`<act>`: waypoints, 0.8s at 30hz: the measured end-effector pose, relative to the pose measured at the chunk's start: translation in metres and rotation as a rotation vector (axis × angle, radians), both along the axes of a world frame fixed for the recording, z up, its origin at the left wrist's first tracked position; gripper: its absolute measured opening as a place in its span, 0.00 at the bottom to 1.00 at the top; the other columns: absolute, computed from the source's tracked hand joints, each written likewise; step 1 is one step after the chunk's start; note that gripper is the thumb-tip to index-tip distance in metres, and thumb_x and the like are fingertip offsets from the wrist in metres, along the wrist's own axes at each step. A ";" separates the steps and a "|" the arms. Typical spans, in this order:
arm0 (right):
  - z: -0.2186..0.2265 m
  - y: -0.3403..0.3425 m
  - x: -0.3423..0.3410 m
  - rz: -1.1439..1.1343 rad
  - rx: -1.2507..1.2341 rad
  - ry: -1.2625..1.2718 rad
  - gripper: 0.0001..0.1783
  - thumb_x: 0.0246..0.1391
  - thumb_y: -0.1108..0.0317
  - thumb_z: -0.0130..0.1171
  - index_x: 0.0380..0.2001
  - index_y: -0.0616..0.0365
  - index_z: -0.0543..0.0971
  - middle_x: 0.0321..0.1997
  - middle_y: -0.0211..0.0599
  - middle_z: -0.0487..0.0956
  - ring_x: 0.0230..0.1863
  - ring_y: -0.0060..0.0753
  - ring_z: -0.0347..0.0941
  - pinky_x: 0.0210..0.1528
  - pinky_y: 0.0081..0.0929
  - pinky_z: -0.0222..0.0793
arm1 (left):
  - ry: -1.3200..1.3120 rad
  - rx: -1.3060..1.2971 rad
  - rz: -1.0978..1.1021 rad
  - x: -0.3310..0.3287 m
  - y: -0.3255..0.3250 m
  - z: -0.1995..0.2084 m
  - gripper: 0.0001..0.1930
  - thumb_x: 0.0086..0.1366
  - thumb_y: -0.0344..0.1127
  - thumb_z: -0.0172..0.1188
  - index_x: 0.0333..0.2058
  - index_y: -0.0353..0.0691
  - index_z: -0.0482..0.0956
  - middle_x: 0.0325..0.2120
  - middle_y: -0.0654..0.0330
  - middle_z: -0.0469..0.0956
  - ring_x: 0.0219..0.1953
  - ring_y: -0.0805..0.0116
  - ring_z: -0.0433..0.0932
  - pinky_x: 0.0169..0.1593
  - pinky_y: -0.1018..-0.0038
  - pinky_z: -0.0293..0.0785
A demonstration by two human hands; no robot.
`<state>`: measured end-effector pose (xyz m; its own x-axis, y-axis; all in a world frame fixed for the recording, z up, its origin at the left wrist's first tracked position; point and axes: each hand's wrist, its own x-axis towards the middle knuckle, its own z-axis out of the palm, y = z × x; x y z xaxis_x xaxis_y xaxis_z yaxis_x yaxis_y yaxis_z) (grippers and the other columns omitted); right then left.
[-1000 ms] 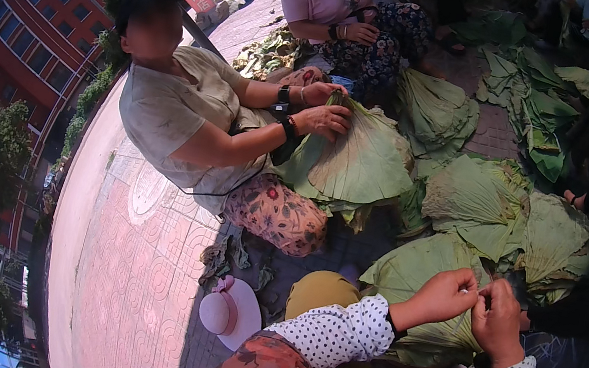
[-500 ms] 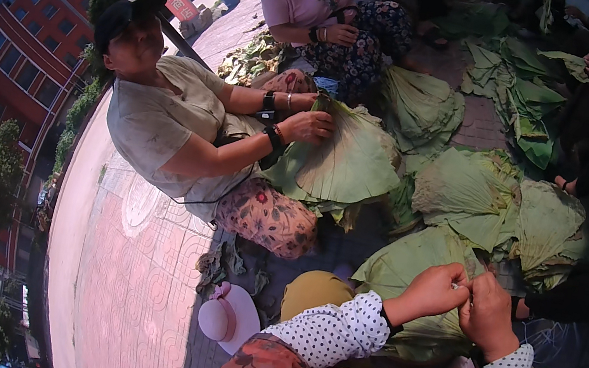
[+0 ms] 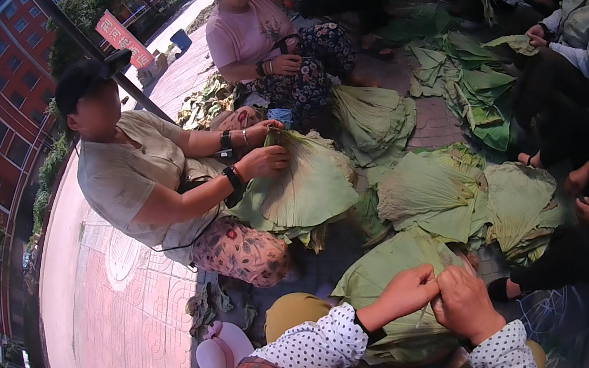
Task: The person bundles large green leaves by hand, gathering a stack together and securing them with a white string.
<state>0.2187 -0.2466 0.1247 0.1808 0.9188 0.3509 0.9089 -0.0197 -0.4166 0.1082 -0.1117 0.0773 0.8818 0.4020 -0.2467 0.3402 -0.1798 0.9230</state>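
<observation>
My left hand (image 3: pixel 404 292) and my right hand (image 3: pixel 468 305) meet above a large pale green leaf bundle (image 3: pixel 386 267) that lies across my knees. Fingers of both hands are closed and pressed together at the fingertips. Whatever they pinch is too small and too covered to make out. Just beyond the bundle lie two more stacks of big, wrinkled, drying leaves: a wide stack (image 3: pixel 427 192) and a paler stack (image 3: pixel 516 199) to its right.
At left a seated co-worker (image 3: pixel 148 166) holds a leaf stack (image 3: pixel 310 187). Another stack (image 3: pixel 372 123) and greener leaves (image 3: pixel 476 90) lie farther off. A pink hat (image 3: pixel 222 349) sits at lower left, white strings (image 3: pixel 552 308) at right. Other people sit around.
The view has swung, so the surroundings sit farther left in the picture. My hands stay together with fingers closed over the leaf bundle, the right hand turned slightly.
</observation>
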 end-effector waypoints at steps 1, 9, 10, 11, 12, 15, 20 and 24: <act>0.000 0.000 0.000 -0.010 -0.002 0.001 0.15 0.38 0.72 0.62 0.30 0.60 0.68 0.30 0.44 0.70 0.35 0.50 0.73 0.37 0.42 0.70 | 0.002 -0.055 0.009 0.000 0.000 0.001 0.14 0.64 0.41 0.59 0.26 0.36 0.71 0.20 0.60 0.72 0.25 0.72 0.68 0.31 0.71 0.67; -0.005 -0.003 0.003 -0.056 0.040 0.058 0.12 0.44 0.73 0.60 0.31 0.60 0.69 0.29 0.45 0.72 0.34 0.50 0.73 0.35 0.42 0.70 | -0.081 -0.291 0.023 0.001 -0.001 -0.006 0.10 0.64 0.36 0.58 0.26 0.40 0.70 0.22 0.70 0.69 0.27 0.80 0.63 0.32 0.77 0.63; -0.005 -0.005 0.004 -0.062 0.041 0.056 0.12 0.44 0.73 0.60 0.31 0.60 0.69 0.29 0.45 0.72 0.34 0.50 0.73 0.35 0.42 0.70 | -0.076 -0.337 0.034 0.002 -0.001 -0.006 0.09 0.64 0.35 0.58 0.26 0.41 0.70 0.23 0.71 0.68 0.27 0.81 0.63 0.32 0.78 0.62; -0.004 -0.005 0.006 -0.065 0.012 0.130 0.11 0.45 0.73 0.60 0.32 0.59 0.70 0.31 0.45 0.73 0.34 0.50 0.74 0.35 0.42 0.70 | -0.071 -0.383 0.052 0.000 -0.001 -0.005 0.08 0.63 0.33 0.58 0.27 0.41 0.71 0.23 0.72 0.68 0.27 0.82 0.62 0.32 0.79 0.61; -0.003 -0.005 0.007 -0.068 -0.018 0.205 0.10 0.46 0.73 0.60 0.33 0.59 0.72 0.32 0.44 0.74 0.35 0.50 0.74 0.36 0.42 0.70 | -0.073 -0.384 0.051 -0.002 0.000 -0.007 0.08 0.63 0.33 0.58 0.27 0.41 0.71 0.23 0.72 0.68 0.27 0.82 0.62 0.32 0.79 0.61; 0.001 -0.003 0.002 -0.060 0.067 0.271 0.08 0.50 0.74 0.60 0.36 0.59 0.75 0.35 0.44 0.76 0.36 0.49 0.75 0.37 0.40 0.71 | -0.082 -0.379 0.042 -0.004 0.000 -0.010 0.07 0.63 0.33 0.59 0.27 0.41 0.71 0.24 0.74 0.68 0.28 0.83 0.62 0.32 0.81 0.61; -0.002 -0.005 0.005 -0.022 0.105 0.406 0.07 0.55 0.75 0.58 0.38 0.58 0.76 0.35 0.43 0.76 0.37 0.47 0.75 0.39 0.37 0.72 | -0.079 -0.357 0.016 -0.006 -0.002 -0.001 0.07 0.66 0.33 0.59 0.29 0.41 0.73 0.25 0.74 0.70 0.29 0.85 0.63 0.32 0.82 0.61; -0.003 -0.006 0.006 -0.006 0.083 0.438 0.06 0.56 0.75 0.58 0.38 0.58 0.77 0.36 0.42 0.76 0.37 0.46 0.75 0.39 0.37 0.71 | -0.103 -0.366 0.015 -0.007 0.000 -0.011 0.06 0.66 0.34 0.60 0.31 0.40 0.75 0.26 0.74 0.72 0.30 0.85 0.64 0.33 0.82 0.62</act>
